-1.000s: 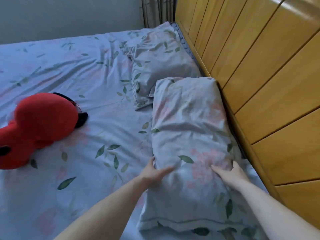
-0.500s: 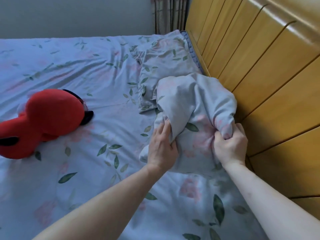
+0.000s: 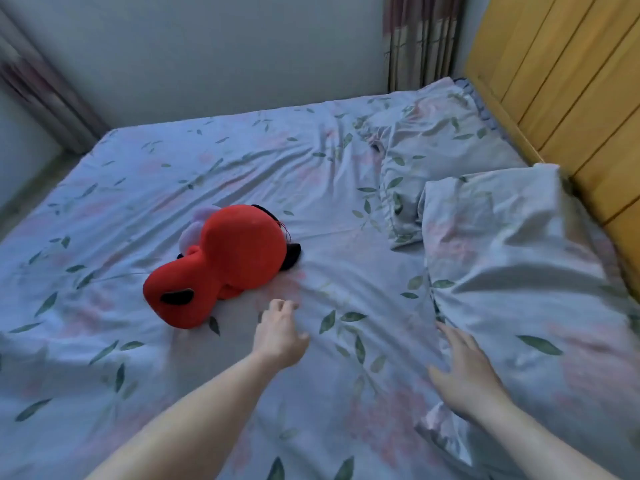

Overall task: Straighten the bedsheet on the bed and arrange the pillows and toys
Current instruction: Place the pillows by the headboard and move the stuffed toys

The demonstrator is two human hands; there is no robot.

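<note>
The red plush toy [image 3: 221,261] lies on the wrinkled bedsheet [image 3: 138,188]. My left hand [image 3: 280,336] hovers just beside it, fingers loose, gripping nothing. My right hand [image 3: 464,372] is spread flat at the near pillow's [image 3: 519,271] edge. A second pillow [image 3: 440,150] lies beyond, against the wooden headboard [image 3: 568,98].

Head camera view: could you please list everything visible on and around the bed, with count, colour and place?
bedsheet: one, pale blue with green leaves and pink flowers, wrinkled, covering the bed.
pillows: two, same print, by the headboard; near pillow, far pillow beyond it.
plush toy: one, red with black parts, lying mid-bed.
headboard: one, yellow wood, right edge.
curtains: two, striped, one in the far corner, one at left.
wall: grey, behind the bed.
left hand: open, above the sheet near the toy.
right hand: open, fingers spread, beside the near pillow.
</note>
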